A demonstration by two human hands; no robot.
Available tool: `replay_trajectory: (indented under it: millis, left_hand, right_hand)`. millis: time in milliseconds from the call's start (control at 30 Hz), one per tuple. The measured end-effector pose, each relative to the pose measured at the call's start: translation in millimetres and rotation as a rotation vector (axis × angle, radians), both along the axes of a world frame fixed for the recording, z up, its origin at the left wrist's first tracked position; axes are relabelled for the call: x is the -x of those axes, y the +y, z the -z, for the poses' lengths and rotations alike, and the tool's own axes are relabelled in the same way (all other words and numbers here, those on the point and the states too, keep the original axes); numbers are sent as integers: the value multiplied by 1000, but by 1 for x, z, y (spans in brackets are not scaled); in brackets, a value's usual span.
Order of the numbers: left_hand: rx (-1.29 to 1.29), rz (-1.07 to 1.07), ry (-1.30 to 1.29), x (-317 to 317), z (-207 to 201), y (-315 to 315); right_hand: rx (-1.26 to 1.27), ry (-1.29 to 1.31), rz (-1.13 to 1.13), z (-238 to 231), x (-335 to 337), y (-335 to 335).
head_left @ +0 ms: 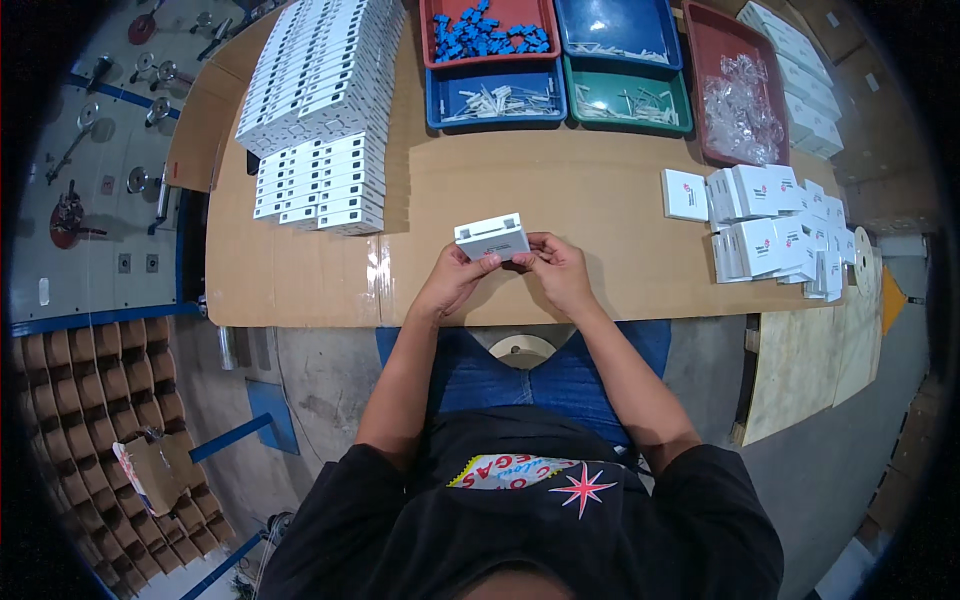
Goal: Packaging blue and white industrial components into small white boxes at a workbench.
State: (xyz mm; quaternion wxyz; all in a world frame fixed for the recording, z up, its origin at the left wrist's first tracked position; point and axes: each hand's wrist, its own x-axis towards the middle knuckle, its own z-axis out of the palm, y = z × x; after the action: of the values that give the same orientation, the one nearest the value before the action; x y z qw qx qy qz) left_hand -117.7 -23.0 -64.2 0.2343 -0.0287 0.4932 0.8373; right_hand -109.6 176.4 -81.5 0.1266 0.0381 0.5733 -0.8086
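A small white plastic box (492, 238), a flat rectangular casing with notches along its upper edge, is held tilted above the cardboard-covered table near its front edge. My left hand (455, 281) grips its left side, thumb along the lower front face. On the right, my right hand (556, 273) is closed on the lower right corner with the thumb against the same face. The fingers behind the casing are partly hidden.
Tall stacks of white casings (318, 90) stand at the left. Across the back are a red tray of blue parts (428, 40), a blue tray (432, 112), a green tray (630, 124) and a red tray of clear plastic pieces (697, 60). White boxes (752, 247) pile up at right.
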Motion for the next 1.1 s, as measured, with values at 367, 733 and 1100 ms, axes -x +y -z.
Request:
replay_trajectory:
  millis: [367,733,1100]
  left_hand:
    - [326,-11,80,-5,-3,-4]
    - [444,-19,167,-13,-9,-7]
    - [372,-33,194,-14,-21,1]
  right_hand:
    - [46,17,-49,0,1,5]
    - [-22,-38,-60,-9,1,4]
    - [-38,-32,-55,-15,1,3]
